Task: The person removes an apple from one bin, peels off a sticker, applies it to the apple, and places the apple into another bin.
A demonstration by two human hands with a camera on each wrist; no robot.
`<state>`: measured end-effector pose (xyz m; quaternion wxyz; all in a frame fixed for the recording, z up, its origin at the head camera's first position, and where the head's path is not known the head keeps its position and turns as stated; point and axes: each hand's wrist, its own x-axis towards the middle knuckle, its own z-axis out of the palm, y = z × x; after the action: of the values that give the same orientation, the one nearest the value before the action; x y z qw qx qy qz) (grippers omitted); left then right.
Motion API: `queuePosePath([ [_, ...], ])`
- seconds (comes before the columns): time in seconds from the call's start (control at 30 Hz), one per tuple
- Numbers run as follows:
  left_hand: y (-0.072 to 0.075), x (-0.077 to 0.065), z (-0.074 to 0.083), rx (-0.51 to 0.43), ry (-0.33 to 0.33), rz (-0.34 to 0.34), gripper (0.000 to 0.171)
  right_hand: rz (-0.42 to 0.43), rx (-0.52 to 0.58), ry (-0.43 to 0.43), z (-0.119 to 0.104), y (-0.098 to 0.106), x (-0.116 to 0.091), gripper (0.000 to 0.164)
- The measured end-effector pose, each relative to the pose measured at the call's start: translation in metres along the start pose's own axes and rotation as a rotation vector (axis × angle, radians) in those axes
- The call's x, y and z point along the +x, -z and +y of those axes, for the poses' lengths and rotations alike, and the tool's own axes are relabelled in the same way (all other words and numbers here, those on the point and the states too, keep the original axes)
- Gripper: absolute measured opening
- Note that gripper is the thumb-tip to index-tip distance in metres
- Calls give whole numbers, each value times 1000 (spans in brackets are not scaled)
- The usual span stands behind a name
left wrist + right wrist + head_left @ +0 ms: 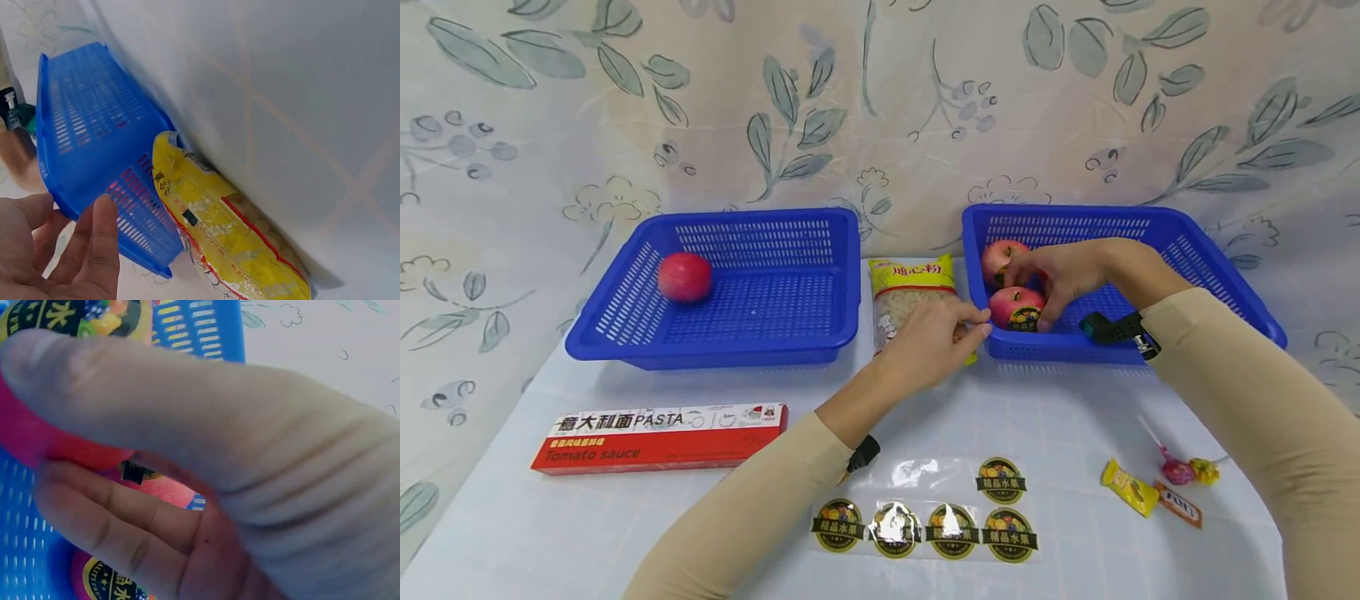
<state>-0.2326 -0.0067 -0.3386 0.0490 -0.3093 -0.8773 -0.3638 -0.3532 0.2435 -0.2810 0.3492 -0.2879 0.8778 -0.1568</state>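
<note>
In the right blue basket (pixel 1225 275), my right hand (pixel 1067 271) holds a red apple (pixel 1006 304) that bears a round black-and-gold sticker (pixel 1022 318). In the right wrist view the thumb (pixel 81 381) lies over the apple's sticker, and the other fingers curl below. Another apple (pixel 1000 257) sits behind it in the head view. A further stickered apple (pixel 84 575) shows at the lower left of the right wrist view. My left hand (pixel 928 342) is at this basket's near-left corner, its loosely bent fingertips right at the rim, with thumb and fingers apart.
A yellow pasta bag (pixel 913 279) lies between the baskets. The left blue basket (pixel 775 333) contains one apple (pixel 685 277). In front are a red-and-white pasta box (pixel 662 437), a clear sticker sheet (pixel 917 483), a yellow candy packet (pixel 1129 487) and lollipops (pixel 1180 471).
</note>
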Motion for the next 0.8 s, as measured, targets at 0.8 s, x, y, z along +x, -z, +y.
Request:
queuePosePath([
  [0.8,76,-42,0,274,49,-199,46,319,-257,-71,-62,-18,-51,62],
])
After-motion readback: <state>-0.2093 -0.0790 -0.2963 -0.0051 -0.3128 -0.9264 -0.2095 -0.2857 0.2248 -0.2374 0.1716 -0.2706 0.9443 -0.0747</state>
